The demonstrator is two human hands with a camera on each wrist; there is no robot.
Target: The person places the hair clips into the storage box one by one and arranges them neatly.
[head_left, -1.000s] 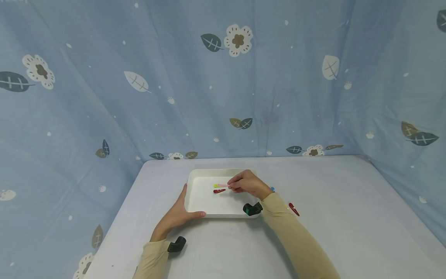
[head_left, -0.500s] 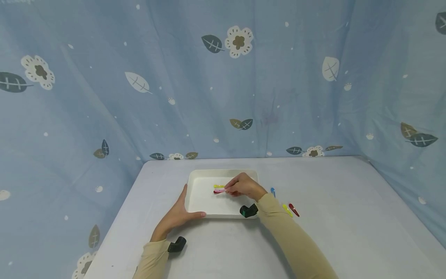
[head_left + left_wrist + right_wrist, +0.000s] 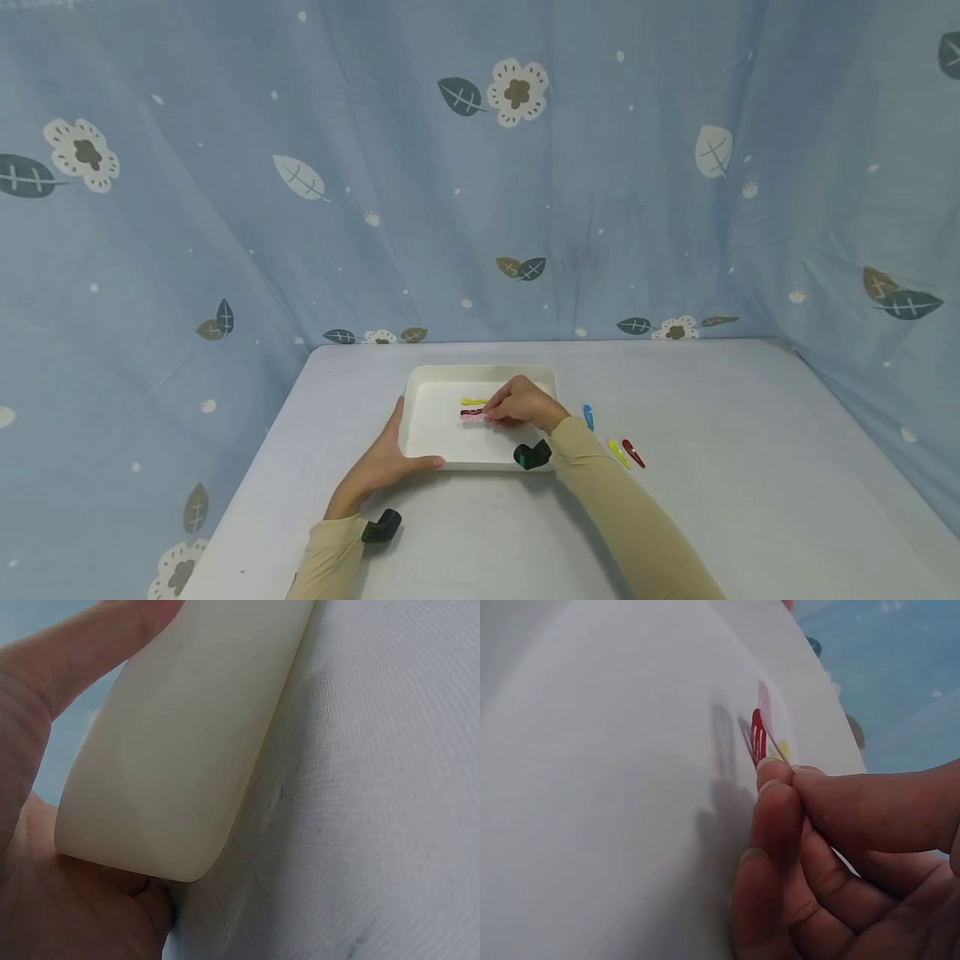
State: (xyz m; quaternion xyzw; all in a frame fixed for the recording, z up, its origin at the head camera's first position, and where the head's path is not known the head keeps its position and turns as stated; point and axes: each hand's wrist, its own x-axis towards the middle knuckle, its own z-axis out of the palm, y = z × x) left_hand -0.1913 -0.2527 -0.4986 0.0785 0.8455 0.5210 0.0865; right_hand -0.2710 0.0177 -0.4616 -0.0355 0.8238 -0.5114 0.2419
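Observation:
In the head view a white tray (image 3: pixel 431 437) lies on the table. My left hand (image 3: pixel 381 462) spans its near left corner, fingers straight along the left side, thumb along the front wall; the left wrist view shows it against the tray's outer wall (image 3: pixel 180 742). Over the tray, my right hand (image 3: pixel 527 404) pinches a pink hair clip (image 3: pixel 765 701) between thumb and fingertips. Just beside that clip is a red hair clip (image 3: pixel 758 735), partly covered by the fingers. A yellow hair clip (image 3: pixel 472 402) lies farther back in the tray.
Right of the tray, a blue hair clip (image 3: pixel 588 417), a yellow clip (image 3: pixel 619 452) and a red clip (image 3: pixel 633 452) lie on the white tabletop (image 3: pixel 720 433). A blue patterned curtain (image 3: pixel 420 192) hangs behind and at the sides.
My right hand has moved slightly left and nearer, bringing the pink hair clip from beside the yellow clip to the near side of the red one. The left hand stays put.

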